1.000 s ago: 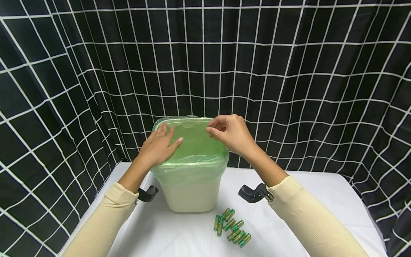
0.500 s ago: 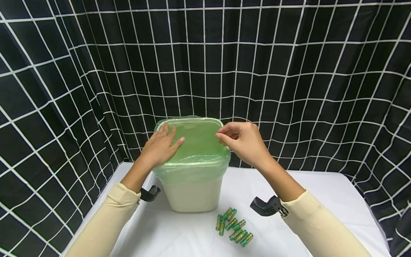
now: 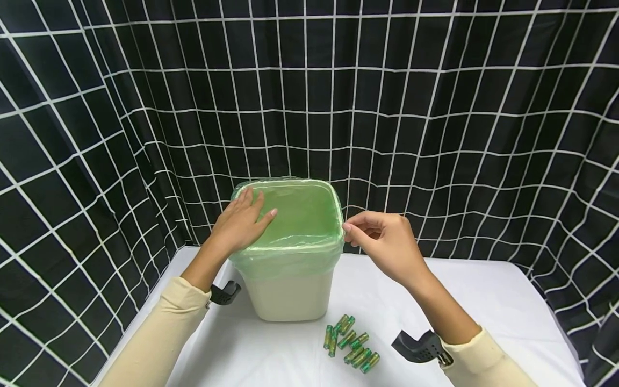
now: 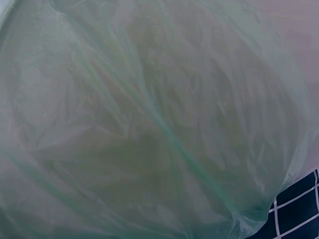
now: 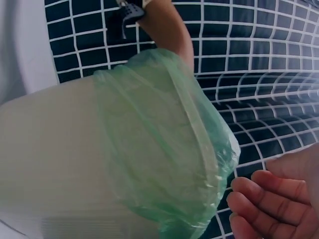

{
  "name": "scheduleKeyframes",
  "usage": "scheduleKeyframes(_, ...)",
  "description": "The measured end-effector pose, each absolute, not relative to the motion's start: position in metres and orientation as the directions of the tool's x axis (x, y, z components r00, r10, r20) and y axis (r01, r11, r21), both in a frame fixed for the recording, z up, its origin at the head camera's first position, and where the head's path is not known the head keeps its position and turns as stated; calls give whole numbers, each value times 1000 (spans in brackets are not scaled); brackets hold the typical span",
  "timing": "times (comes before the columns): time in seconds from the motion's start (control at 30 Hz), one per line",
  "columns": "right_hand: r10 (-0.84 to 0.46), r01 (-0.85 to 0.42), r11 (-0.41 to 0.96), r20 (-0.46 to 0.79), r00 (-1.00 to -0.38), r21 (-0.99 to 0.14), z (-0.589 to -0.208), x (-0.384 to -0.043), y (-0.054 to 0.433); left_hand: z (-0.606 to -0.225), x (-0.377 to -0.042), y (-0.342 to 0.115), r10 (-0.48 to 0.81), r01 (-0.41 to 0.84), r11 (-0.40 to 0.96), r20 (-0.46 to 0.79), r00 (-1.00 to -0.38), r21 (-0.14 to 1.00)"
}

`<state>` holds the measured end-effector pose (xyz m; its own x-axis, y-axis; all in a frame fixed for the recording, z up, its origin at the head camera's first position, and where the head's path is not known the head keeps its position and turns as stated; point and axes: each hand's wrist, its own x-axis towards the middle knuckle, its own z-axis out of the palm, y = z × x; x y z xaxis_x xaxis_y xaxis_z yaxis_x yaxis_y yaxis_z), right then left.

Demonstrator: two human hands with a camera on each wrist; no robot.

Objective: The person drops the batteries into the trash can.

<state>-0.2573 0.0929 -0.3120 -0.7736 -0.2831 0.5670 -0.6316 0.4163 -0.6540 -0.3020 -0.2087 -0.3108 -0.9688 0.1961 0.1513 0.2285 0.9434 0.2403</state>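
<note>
A cream plastic bin [image 3: 290,298] stands on the table, lined with a thin green plastic bag [image 3: 282,263] folded down over its rim. My left hand [image 3: 239,223] rests over the bin's left rim, fingers spread and fairly straight. At the right rim is my right hand [image 3: 384,244], thumb and index tips close together beside the bag's edge. The right wrist view shows its loosely curled fingers [image 5: 271,204] with a gap between them and the bag [image 5: 154,129]. Wrinkled bag [image 4: 149,124] fills most of the left wrist view, where the left hand's fingers are hidden.
Several green-and-gold batteries [image 3: 355,349] lie in a loose cluster in front of the bin, to its right. A white cloth covers the table [image 3: 464,290]. Black curtains with a white grid [image 3: 387,129] hang at the back and both sides.
My right hand has moved right and toward me, from over the bin's opening to its right rim. The left hand stays in place. The batteries have not moved.
</note>
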Motion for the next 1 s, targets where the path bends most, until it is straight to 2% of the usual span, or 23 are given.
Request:
scheduleKeyframes(0.63,-240,-648,451,616,-750,-614,-378,-210,111,-312,-303,-208,200,234,940,158,-967,246)
scheduleKeyframes(1.0,-232,-660,451,635,-737,-601,-402,-197,119,-312,-302,-208,192,226,946,158,-969,234)
